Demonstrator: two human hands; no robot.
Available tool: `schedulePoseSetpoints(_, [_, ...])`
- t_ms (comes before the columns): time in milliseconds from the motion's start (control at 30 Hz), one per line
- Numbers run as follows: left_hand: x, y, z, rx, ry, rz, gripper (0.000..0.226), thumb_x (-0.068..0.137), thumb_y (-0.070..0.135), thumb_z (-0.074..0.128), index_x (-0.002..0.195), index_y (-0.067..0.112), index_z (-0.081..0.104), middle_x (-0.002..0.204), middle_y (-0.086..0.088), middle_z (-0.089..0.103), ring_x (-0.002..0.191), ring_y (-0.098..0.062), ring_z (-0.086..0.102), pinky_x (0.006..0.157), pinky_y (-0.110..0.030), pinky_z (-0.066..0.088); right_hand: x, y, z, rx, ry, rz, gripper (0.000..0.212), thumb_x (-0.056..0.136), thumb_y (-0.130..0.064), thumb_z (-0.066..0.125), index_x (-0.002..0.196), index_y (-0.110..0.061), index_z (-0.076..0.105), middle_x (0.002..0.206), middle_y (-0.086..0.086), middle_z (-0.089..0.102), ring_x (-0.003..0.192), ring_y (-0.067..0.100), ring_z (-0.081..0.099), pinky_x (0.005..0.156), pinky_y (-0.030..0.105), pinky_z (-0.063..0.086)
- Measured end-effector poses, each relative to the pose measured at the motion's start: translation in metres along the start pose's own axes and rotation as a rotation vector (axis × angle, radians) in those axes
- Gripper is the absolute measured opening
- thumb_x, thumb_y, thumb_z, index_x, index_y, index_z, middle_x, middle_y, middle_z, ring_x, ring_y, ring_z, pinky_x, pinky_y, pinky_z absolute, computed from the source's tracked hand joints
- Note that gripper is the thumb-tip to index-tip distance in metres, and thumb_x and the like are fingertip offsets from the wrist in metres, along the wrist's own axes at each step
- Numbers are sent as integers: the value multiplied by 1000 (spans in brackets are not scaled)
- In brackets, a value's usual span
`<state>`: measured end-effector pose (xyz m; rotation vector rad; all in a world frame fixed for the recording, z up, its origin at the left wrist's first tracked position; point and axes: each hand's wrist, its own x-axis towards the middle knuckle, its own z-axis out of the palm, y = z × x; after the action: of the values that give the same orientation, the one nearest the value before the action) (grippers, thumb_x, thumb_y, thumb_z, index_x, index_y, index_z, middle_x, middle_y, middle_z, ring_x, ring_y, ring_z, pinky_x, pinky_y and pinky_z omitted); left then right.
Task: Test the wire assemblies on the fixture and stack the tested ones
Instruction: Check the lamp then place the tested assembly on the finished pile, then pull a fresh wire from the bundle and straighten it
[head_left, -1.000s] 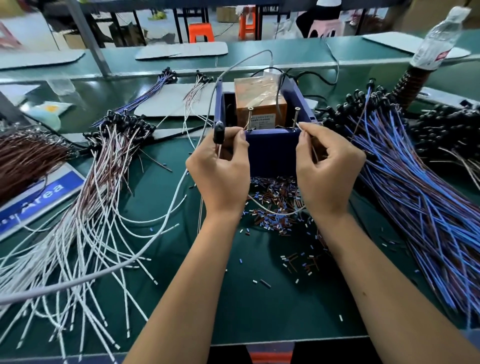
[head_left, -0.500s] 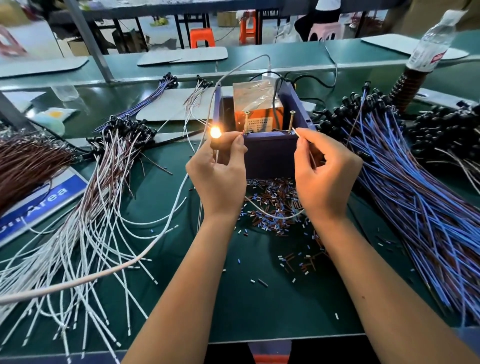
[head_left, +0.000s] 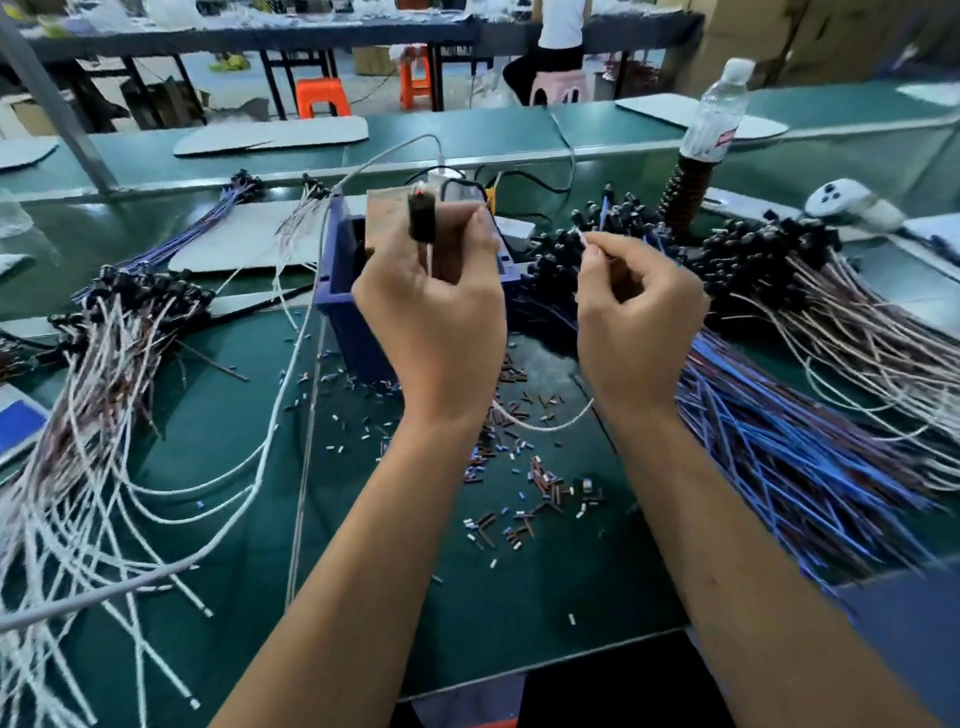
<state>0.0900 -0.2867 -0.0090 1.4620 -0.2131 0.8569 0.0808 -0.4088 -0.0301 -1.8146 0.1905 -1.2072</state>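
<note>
My left hand grips a black lamp holder upright in front of the blue test fixture box; a faint red glow shows at its tip. Its white wire loops down between my wrists. My right hand pinches the wire's free end, raised above and right of the fixture. A pile of white and brown assemblies lies at the left. Blue ones and pinkish ones lie at the right.
Cut insulation bits litter the green mat in front of the fixture. A water bottle stands at the back right beside a white controller. A grey cable runs left from the fixture. A person sits far behind.
Both hands lifted off the fixture's pins, the right one moving rightward. The lamp, brightly lit half a second ago, has faded to a small red glow. The view shifted left and up.
</note>
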Motion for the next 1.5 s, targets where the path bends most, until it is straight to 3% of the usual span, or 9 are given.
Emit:
schedulePoseSetpoints(200, [-7, 54, 122, -225, -462, -453, 22, 90, 4, 72, 69, 13, 71, 65, -1, 72, 41, -3, 54, 43, -15, 41, 89, 34, -129, -272, -36, 195, 26, 87, -27, 66, 105, -16, 82, 81, 4, 78, 64, 1, 69, 71, 25, 58])
schedulePoseSetpoints(367, [-77, 69, 222, -309, -873, -1024, 25, 98, 3, 61, 74, 8, 59, 72, -11, 64, 36, -8, 37, 33, -14, 19, 121, 57, -233, -957, -9, 214, 53, 98, -35, 60, 146, -11, 57, 138, 26, 60, 130, 44, 52, 108, 50, 41])
schedulePoseSetpoints(533, [-117, 93, 286, -528, -891, -1231, 18, 103, 12, 39, 101, 9, 57, 82, -16, 55, 48, -20, 48, 43, -20, 36, 113, 58, -253, -724, -262, 46, 57, 105, -39, 55, 157, -18, 42, 139, 10, 67, 132, 30, 59, 113, 46, 43])
schedulePoseSetpoints(733, [-119, 109, 308, -719, -768, -1320, 48, 113, 29, 27, 83, 6, 56, 71, -9, 48, 46, -12, 39, 36, -10, 33, 133, 66, -287, -528, -342, 164, 33, 104, -36, 61, 134, -23, 58, 112, 6, 75, 85, 20, 76, 81, 32, 57])
schedulePoseSetpoints(900, [-91, 116, 326, -972, -663, -1383, 50, 114, 31, 26, 84, 4, 56, 76, -13, 50, 52, -11, 36, 37, -15, 33, 146, 61, -307, -489, -316, 142, 21, 105, -25, 60, 90, -21, 74, 61, 1, 63, 47, 11, 57, 52, 26, 48])
schedulePoseSetpoints(1033, [-83, 110, 325, -754, -826, -1141, 57, 112, 44, 28, 83, 10, 64, 76, -7, 52, 60, -12, 41, 50, -22, 37, 156, 44, -323, -799, -215, -111, 33, 102, -42, 57, 99, -17, 78, 63, -7, 55, 56, 10, 49, 60, 31, 34])
schedulePoseSetpoints(1200, [-82, 97, 324, -552, -960, -975, 55, 110, 45, 36, 83, 5, 61, 55, -2, 50, 41, -10, 42, 40, -18, 37, 171, 35, -339, -858, -150, -237, 36, 99, -48, 56, 102, -17, 74, 83, 4, 69, 78, 27, 65, 73, 47, 54])
schedulePoseSetpoints(1400, [-99, 60, 319, -360, -885, -1133, 27, 107, 8, 52, 83, -3, 54, 57, -9, 56, 35, -9, 49, 39, -15, 45, 144, 114, -307, -1067, -328, -41, 23, 100, -34, 66, 103, -16, 80, 92, 12, 77, 87, 36, 68, 78, 44, 55])
schedulePoseSetpoints(1500, [-109, 40, 316, -293, -818, -1179, 10, 96, -15, 52, 90, -7, 53, 76, -16, 58, 56, -17, 56, 53, -18, 55, 128, 148, -292, -1120, -409, -2, 24, 101, -33, 66, 107, -15, 80, 100, 12, 75, 99, 33, 63, 83, 41, 54])
